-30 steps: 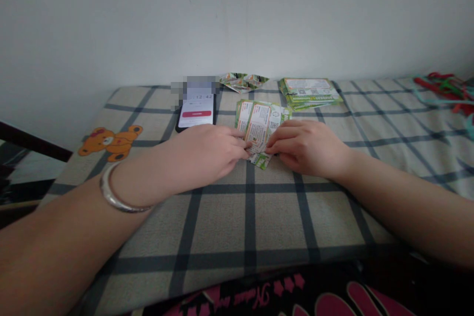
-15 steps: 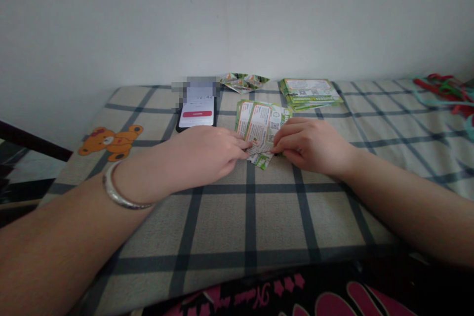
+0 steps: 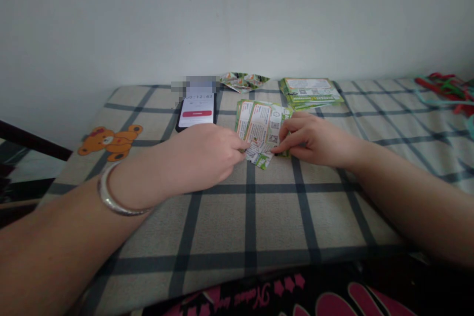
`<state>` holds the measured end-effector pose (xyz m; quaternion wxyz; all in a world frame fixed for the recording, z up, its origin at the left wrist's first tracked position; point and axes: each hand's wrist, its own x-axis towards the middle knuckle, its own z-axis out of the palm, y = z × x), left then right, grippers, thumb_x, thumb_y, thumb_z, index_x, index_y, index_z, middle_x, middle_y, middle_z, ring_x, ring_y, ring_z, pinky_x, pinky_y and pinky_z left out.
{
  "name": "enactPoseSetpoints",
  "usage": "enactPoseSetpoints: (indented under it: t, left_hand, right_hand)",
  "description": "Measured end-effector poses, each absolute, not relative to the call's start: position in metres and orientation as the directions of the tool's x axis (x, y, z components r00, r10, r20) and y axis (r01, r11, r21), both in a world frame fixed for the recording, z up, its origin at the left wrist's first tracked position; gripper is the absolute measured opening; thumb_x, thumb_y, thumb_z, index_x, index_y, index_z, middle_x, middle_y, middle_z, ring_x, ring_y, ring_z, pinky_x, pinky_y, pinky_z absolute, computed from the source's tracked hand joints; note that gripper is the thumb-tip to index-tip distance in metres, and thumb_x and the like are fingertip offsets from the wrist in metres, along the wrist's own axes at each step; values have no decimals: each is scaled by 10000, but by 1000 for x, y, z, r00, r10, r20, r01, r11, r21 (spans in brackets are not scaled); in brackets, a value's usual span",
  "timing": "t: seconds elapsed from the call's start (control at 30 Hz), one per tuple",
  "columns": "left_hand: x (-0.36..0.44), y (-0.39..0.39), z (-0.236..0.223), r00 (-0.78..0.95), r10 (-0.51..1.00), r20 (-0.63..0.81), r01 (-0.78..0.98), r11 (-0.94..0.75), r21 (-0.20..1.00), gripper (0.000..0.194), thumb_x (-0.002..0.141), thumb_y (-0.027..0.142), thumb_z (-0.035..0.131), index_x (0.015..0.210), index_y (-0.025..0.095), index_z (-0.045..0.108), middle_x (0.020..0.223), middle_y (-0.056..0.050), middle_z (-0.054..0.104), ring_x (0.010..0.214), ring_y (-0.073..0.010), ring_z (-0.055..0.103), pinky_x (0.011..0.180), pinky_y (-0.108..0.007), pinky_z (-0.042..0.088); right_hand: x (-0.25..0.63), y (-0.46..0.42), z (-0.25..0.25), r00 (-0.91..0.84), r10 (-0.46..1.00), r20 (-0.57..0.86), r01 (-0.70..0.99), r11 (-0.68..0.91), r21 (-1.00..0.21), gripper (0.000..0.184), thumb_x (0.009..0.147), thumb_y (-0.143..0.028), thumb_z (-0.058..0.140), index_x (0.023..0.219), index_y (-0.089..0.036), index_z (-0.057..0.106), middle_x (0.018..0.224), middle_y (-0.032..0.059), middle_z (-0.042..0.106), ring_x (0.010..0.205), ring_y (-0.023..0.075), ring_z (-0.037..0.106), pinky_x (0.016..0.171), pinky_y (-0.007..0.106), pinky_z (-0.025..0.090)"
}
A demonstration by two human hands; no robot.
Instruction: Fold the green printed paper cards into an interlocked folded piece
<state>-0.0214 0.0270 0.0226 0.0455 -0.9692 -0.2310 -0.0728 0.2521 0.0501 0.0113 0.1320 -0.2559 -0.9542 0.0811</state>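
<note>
Between my hands lies a green and white printed paper card [image 3: 261, 159], its near end creased and turned at an angle, showing a QR code. My left hand [image 3: 207, 158] pinches the left side of that creased end, with the thumb partly hidden under the fingers. On the right, my right hand [image 3: 314, 141] is bent, its index fingertip and thumb at the right edge of the crease. Similar printed cards [image 3: 243, 114] lie overlapping just beyond, partly covered by the creased one.
A phone [image 3: 197, 108] showing a running timer lies behind my left hand. Folded paper pieces [image 3: 244, 82] and a card stack [image 3: 310, 90] sit near the wall. Red and green strips [image 3: 442, 84] are at far right, a bear patch [image 3: 111, 141] at left. A checked cloth [image 3: 225, 222] covers the table.
My right hand has shifted slightly away, its index finger straighter over the card. My left fingers have drawn back a little to the left, uncovering more of the creased end.
</note>
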Motion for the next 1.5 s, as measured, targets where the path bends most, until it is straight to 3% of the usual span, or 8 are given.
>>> enactPoseSetpoints:
  t: [0.07, 0.33, 0.47, 0.7, 0.83, 0.97, 1.13, 1.5]
  left_hand:
    - [-22, 29, 23, 908, 407, 98, 416, -905, -87, 313, 858, 154, 478, 1007, 208, 748, 1132, -42, 720, 1057, -210, 655, 923, -363, 515]
    - [-16, 36, 9, 848, 456, 270, 465, -885, 34, 212, 847, 163, 511, 860, 148, 722, 997, -73, 711, 918, -207, 651, 835, -351, 528]
    - [-6, 28, 1, 769, 553, 319, 593, -804, -36, 231, 908, 251, 510, 772, 151, 666, 836, -66, 668, 823, -219, 618, 780, -381, 509]
    - [-2, 28, -3, 771, 560, 303, 618, -773, -143, 164, 914, 257, 534, 803, 157, 601, 841, -59, 622, 815, -223, 581, 757, -373, 496]
    - [-2, 28, -4, 749, 571, 336, 637, -759, -131, 109, 895, 231, 558, 831, 148, 585, 842, -63, 611, 806, -224, 579, 733, -369, 503]
    - [-2, 26, -5, 732, 588, 342, 644, -762, -68, 109, 869, 198, 583, 950, 126, 599, 930, -84, 625, 892, -244, 604, 788, -389, 533]
    - [-3, 27, -9, 719, 581, 380, 636, -771, -24, 393, 901, 194, 545, 1283, 100, 550, 1280, -153, 577, 1150, -285, 579, 970, -459, 523]
    - [-6, 30, -11, 722, 615, 317, 644, -765, 18, 367, 908, 262, 558, 1241, 109, 577, 1460, -184, 444, 1310, -328, 483, 1090, -511, 433]
  right_hand:
    - [255, 54, 10, -845, 488, 217, 437, 866, -245, 298, 860, -137, 547, 983, -257, 790, 859, 52, 666, 832, 177, 567, 780, 338, 407]
    - [253, 56, 0, -819, 476, 321, 392, 872, -293, 304, 803, -70, 554, 927, -221, 787, 848, 47, 660, 806, 165, 578, 755, 325, 426]
    - [246, 53, -2, -781, 458, 425, 390, 889, -240, 268, 758, -54, 559, 806, -213, 769, 890, 39, 698, 863, 192, 587, 824, 366, 434]
    - [239, 51, -2, -755, 449, 478, 426, 890, -163, 245, 779, -65, 538, 761, -206, 738, 903, 44, 710, 890, 211, 584, 842, 386, 448]
    - [237, 48, 0, -760, 412, 503, 435, 897, -78, 223, 768, -73, 548, 787, -200, 731, 886, 55, 705, 903, 234, 572, 837, 398, 467]
    - [232, 45, 1, -772, 423, 474, 455, 889, -52, 191, 767, -92, 557, 826, -175, 719, 895, 77, 700, 929, 252, 581, 851, 411, 480]
    - [231, 45, -1, -799, 403, 445, 438, 899, -28, 177, 793, -103, 535, 848, -166, 692, 899, 80, 700, 985, 261, 589, 880, 411, 482]
    - [230, 44, 0, -743, 507, 437, 516, 850, -109, 113, 842, -180, 540, 852, -189, 652, 911, 91, 692, 950, 260, 602, 858, 419, 468]
